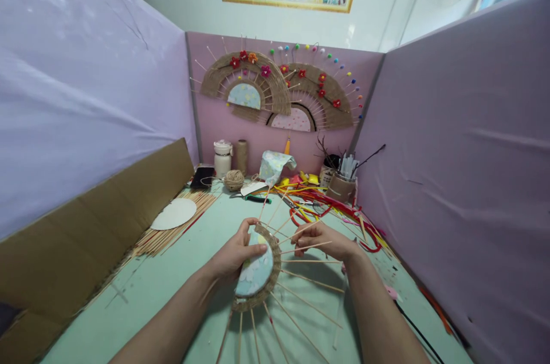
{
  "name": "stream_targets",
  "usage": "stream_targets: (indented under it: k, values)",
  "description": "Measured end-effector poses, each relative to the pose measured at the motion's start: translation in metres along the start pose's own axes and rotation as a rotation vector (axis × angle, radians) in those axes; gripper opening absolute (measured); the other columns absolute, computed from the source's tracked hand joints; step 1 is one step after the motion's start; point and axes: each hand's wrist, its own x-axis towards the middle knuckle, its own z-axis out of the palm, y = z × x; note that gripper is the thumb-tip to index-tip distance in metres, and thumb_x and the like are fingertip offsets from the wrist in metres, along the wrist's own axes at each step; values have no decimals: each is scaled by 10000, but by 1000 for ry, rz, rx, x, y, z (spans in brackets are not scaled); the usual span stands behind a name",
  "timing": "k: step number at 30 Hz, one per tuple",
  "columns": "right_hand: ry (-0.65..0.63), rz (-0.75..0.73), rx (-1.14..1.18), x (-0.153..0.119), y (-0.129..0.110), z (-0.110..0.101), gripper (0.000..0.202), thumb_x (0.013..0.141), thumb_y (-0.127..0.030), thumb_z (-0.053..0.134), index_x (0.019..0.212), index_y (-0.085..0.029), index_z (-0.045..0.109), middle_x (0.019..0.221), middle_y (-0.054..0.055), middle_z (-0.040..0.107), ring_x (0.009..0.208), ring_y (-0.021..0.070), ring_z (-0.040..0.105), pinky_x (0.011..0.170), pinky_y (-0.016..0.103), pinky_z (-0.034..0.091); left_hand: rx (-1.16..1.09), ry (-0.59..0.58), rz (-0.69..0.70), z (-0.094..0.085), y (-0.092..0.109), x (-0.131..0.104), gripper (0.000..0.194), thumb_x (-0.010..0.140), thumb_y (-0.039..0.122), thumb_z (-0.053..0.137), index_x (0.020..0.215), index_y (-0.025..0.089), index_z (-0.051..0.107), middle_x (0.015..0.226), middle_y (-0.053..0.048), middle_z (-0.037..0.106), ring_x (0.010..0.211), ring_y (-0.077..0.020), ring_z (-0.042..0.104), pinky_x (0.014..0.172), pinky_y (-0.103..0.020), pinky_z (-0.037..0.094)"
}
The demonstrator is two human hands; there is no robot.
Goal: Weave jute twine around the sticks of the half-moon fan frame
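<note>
A half-round piece (256, 269) with pale blue floral cloth and a twine-woven rim (275, 278) is held up over the table, several thin sticks fanning out from its curved edge. My left hand (241, 246) grips its upper part, thumb on the cloth and fingers behind. On the right side, among the upper sticks, my right hand (310, 238) has its fingers bent together near the rim; whatever they pinch is too small to make out.
Bare sticks (172, 232) and a white oval (174, 214) lie at left beside a cardboard strip (103, 215). Behind are green-handled pliers (258, 199), a twine ball (234, 180), a white jar (223, 159), colourful pipe cleaners (318, 203) and a brown pot (341, 186). Woven fans (244, 80) hang on the panel.
</note>
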Motion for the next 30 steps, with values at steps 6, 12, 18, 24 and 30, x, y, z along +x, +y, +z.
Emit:
stream_targets:
  k: [6,12,18,24,30]
  values:
    - [25,-39,7,-4,-3,-2,294,700,-353,716,870,-116,673,732,65,686,688,172,645,721,321,470,72,41,26,-1,0,-1,703,660,298,741,1193,277,282,775,18,610,573,-143,621,509,-227,473]
    - [34,-33,18,-4,-2,-3,355,686,-395,720,886,-107,667,721,63,680,688,175,644,716,324,469,68,11,60,1,2,-2,663,695,285,716,1176,287,261,796,17,606,547,-128,607,475,-212,465]
    - [-30,3,1,-2,-2,0,340,704,-415,697,861,-116,664,749,62,684,707,160,634,731,309,467,69,17,97,1,3,0,648,689,297,717,1160,290,272,805,13,612,535,-130,608,462,-211,470]
    - [-135,82,-43,5,-1,14,327,679,-436,707,823,-145,668,715,30,681,679,152,619,681,277,450,53,55,120,4,3,0,648,666,306,732,1137,292,288,767,36,609,492,-111,589,455,-200,464]
    - [-27,72,21,9,7,11,306,670,-389,727,836,-142,657,703,30,681,666,146,615,663,277,451,42,100,114,4,6,-1,709,647,306,746,1189,285,289,740,47,615,495,-104,588,458,-185,456]
